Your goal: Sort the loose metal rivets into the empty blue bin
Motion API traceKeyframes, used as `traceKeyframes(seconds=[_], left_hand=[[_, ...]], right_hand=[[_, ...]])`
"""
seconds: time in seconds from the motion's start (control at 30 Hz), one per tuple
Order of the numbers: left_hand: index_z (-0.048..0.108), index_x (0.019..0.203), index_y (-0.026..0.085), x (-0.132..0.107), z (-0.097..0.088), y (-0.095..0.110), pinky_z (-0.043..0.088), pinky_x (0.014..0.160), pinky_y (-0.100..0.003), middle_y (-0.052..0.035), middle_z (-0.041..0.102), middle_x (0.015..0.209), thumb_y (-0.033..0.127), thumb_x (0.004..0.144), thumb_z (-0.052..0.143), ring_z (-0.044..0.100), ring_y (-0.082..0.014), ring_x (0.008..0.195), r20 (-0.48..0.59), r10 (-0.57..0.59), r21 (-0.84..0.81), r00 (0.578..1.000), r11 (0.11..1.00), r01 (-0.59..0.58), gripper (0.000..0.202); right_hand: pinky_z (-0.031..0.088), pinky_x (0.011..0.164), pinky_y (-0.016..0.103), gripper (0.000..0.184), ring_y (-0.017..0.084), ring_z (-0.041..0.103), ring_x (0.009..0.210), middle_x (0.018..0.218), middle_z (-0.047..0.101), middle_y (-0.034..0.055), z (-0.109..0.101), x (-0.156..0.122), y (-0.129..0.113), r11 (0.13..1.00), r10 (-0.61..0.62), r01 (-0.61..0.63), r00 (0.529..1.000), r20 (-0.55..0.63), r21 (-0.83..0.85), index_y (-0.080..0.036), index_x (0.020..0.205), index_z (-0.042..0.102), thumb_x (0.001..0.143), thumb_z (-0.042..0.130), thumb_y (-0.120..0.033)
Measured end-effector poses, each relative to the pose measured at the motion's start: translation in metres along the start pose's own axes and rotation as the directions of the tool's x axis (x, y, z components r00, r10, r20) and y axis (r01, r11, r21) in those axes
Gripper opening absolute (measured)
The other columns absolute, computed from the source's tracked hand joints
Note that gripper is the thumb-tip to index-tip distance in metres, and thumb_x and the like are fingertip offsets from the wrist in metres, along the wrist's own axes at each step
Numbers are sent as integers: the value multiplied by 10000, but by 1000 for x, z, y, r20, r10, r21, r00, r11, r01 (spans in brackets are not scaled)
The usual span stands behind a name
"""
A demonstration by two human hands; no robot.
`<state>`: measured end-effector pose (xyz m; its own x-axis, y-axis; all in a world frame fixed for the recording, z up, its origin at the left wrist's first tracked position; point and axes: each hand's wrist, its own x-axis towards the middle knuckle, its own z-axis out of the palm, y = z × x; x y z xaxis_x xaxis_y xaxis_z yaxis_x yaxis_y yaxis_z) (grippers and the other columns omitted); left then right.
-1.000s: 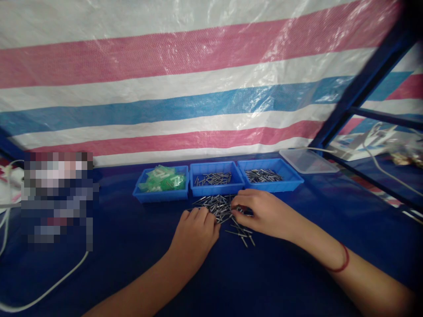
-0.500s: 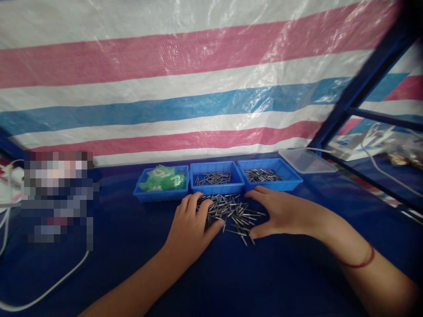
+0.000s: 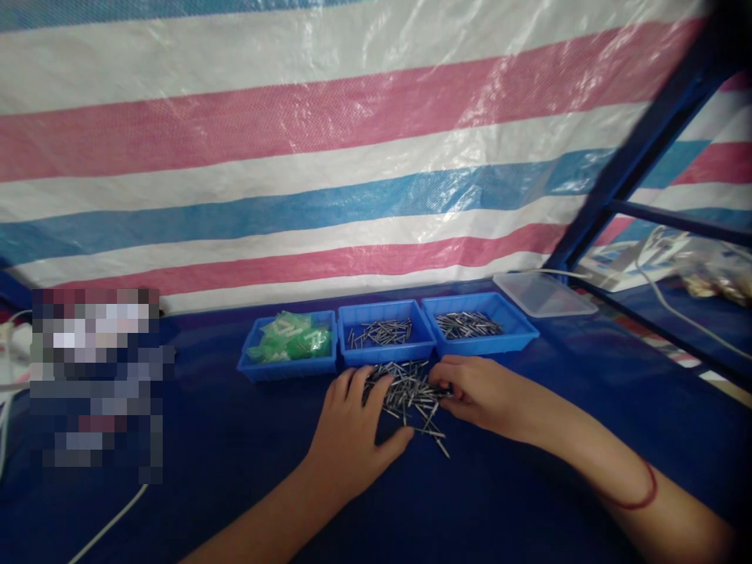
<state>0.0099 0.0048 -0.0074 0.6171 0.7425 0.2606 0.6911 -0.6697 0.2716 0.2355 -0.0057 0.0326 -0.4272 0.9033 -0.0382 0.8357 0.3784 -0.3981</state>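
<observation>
A loose pile of thin metal pop rivets (image 3: 411,390) lies on the dark blue table, just in front of the bins. My left hand (image 3: 356,423) rests at the pile's left side, fingers spread and thumb apart, its fingertips among the rivets. On the right edge of the pile, my right hand (image 3: 479,392) has its fingers and thumb drawn together on some rivets; how many is hidden. More rivets lie in the middle blue bin (image 3: 388,354) and the right blue bin (image 3: 490,345). Green plastic packets (image 3: 291,337) fill the left blue bin (image 3: 287,370).
A clear plastic lid (image 3: 546,294) lies behind the right bin. A striped tarp (image 3: 294,188) hangs at the back, and a dark blue metal frame (image 3: 640,141) stands on the right. A white cable (image 3: 111,521) and a blurred-out area are on the left.
My right hand has moved in to the left and closed on rivets at the pile's edge. The left hand stays spread on the pile. The camera view has tilted up slightly.
</observation>
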Motion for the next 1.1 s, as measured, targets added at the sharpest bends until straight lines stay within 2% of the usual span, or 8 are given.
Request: traceKeyframes(seconds=[0.33, 0.47, 0.57, 0.63, 0.73, 0.9, 0.97, 1.1], left_hand=[[559, 1208, 249, -4, 2, -1, 373, 971, -495, -94, 520, 1265, 411, 858, 562, 431, -309, 1180, -71, 3, -46, 997, 999, -7, 386], [586, 1150, 219, 0, -4, -1, 396, 955, -439, -76, 584, 1171, 353, 863, 575, 499, -268, 1104, -158, -64, -246, 985, 969, 24, 317], [601, 1096, 207, 6, -5, -2, 472, 831, -335, -42, 652, 1022, 310, 869, 569, 597, -202, 916, -133, -185, -520, 974, 849, 90, 251], [617, 1041, 198, 9, -5, -3, 490, 737, -283, -22, 675, 925, 297, 876, 555, 622, -171, 807, -103, -275, -674, 956, 726, 136, 202], [631, 944, 177, 10, -6, -5, 488, 715, -250, -10, 682, 853, 269, 855, 573, 630, -156, 781, -137, -400, -793, 906, 593, 141, 140], [631, 829, 169, 8, -13, -4, 488, 684, -224, 4, 680, 791, 241, 817, 601, 633, -143, 746, -172, -462, -844, 870, 525, 112, 79], [631, 804, 172, 8, -14, -2, 486, 671, -220, 9, 675, 766, 241, 813, 604, 630, -140, 729, -171, -456, -844, 873, 525, 109, 75], [633, 801, 180, 6, -15, -2, 479, 680, -217, 15, 670, 763, 237, 812, 607, 624, -136, 733, -164, -442, -840, 882, 532, 110, 65]], right_hand=[[384, 626, 252, 173, 139, 547, 662, 721, 605, 14, 10, 6, -1, 994, -108, 105, 989, -102, -33, -175, 777, 625, 784, 515, -41], [395, 649, 268, 165, 141, 562, 683, 740, 616, 10, -4, 7, -11, 991, -129, 130, 980, -151, -3, -183, 802, 631, 814, 511, -71], [413, 667, 268, 143, 133, 571, 701, 792, 637, 4, -4, 16, -28, 973, -149, 185, 958, -243, 135, -193, 837, 630, 834, 519, -103], [425, 642, 256, 111, 126, 568, 685, 791, 637, 0, 5, 26, -38, 922, -115, 212, 949, -294, 323, -194, 844, 618, 853, 519, -147], [445, 634, 249, 82, 127, 566, 701, 789, 620, 10, 26, 39, -48, 753, -21, 231, 944, -328, 616, -183, 850, 591, 871, 526, -229], [441, 633, 242, 110, 114, 531, 684, 760, 565, -5, 47, 42, -49, 549, 37, 265, 940, -340, 792, -185, 861, 567, 865, 558, -295], [429, 613, 241, 120, 113, 516, 667, 752, 551, -9, 49, 39, -49, 554, 46, 263, 938, -344, 790, -189, 879, 564, 868, 557, -308], [417, 612, 256, 145, 123, 509, 657, 741, 559, 1, 52, 33, -48, 673, 25, 221, 947, -320, 706, -187, 886, 593, 889, 524, -315]])
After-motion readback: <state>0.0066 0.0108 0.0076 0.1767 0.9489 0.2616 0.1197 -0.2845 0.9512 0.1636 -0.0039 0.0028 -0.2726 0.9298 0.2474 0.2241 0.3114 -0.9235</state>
